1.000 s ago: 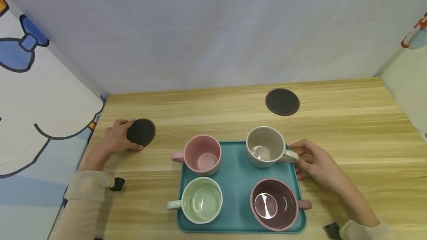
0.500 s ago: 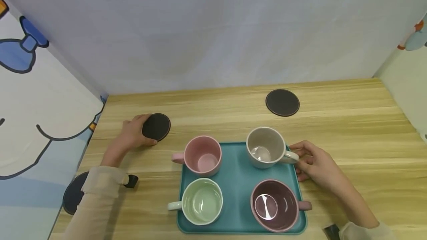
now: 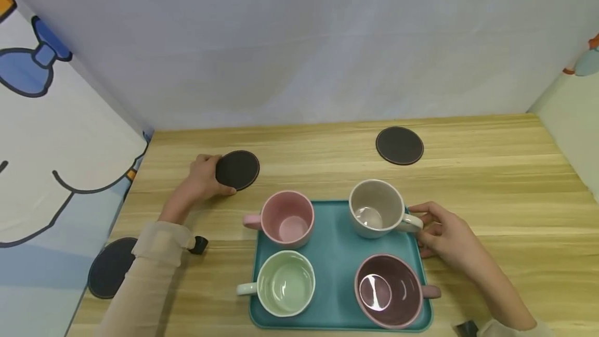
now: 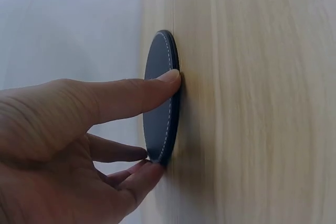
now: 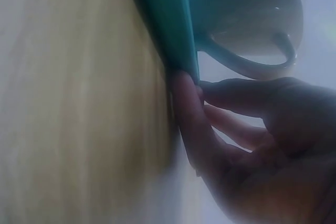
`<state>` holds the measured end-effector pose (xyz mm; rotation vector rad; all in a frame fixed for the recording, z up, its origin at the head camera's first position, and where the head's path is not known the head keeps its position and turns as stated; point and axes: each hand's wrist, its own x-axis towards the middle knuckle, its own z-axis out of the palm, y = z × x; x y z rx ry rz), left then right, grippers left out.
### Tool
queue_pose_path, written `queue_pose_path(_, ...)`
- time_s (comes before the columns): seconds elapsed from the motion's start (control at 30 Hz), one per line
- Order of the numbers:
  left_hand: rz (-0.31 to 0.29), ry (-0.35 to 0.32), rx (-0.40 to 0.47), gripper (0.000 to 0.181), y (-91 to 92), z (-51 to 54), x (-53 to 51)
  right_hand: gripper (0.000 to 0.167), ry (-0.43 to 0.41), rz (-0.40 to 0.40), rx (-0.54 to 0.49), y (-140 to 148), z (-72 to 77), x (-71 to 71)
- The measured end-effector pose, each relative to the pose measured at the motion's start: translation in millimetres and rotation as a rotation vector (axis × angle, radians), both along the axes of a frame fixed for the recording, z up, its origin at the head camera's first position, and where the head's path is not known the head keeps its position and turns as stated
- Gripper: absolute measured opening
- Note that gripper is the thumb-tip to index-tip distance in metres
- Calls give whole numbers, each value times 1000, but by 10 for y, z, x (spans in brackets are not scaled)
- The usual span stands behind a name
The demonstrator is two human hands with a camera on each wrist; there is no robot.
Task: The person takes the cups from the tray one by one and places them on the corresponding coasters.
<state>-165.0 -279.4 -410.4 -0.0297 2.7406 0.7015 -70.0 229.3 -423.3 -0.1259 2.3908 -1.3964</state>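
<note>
The coaster [image 3: 237,170] is pinched by the left hand [image 3: 204,178]; the right hand [image 3: 443,234] pinches the tray [image 3: 333,274]; tilting it might slide the mugs [image 3: 287,220].

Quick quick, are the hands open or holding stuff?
Left hand: closed, holding a black coaster.
Right hand: closed, pinching the teal tray at its edge.

Head view: 1 black round coaster at lower left [image 3: 106,268] partly hidden by cream fabric left sleeve [image 3: 148,277]; sleeve cut off at bottom edge. Left wrist view: left hand [image 4: 68,145] cut off at left; fingers [image 4: 142,179] hide part of black round stitched coaster [image 4: 156,135]. Right wrist view: blurred; teal rectangular tray [image 5: 168,19] cut off at top.
</note>
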Motion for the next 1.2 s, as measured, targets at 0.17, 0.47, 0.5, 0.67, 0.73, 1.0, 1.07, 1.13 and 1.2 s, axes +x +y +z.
queue_pose_path(0.17,-12,18,46,90,70,-20,-41,52,0,1,-20,-1,-3,15)
queue_pose_path(0.47,-54,76,83,89,245,-82,-133,52,14,8,-8,-20,-2,17)
queue_pose_path(0.5,-55,80,88,90,261,-88,-143,52,15,8,-8,-23,1,13)
queue_pose_path(0.67,-59,104,112,88,331,-115,-200,52,17,8,-9,-41,11,1)
queue_pose_path(0.73,-67,121,130,86,365,-129,-228,52,16,6,-12,-48,14,-3)
queue_pose_path(1.0,-95,153,193,80,511,-180,-331,51,19,10,-11,-50,17,-27)
queue_pose_path(1.07,-100,153,193,80,546,-189,-356,51,20,12,-13,-47,11,-28)
queue_pose_path(1.13,-113,155,180,79,582,-197,-378,51,19,13,-11,-43,7,-24)
queue_pose_path(1.2,-129,160,164,80,615,-202,-394,51,18,14,-12,-39,2,-21)
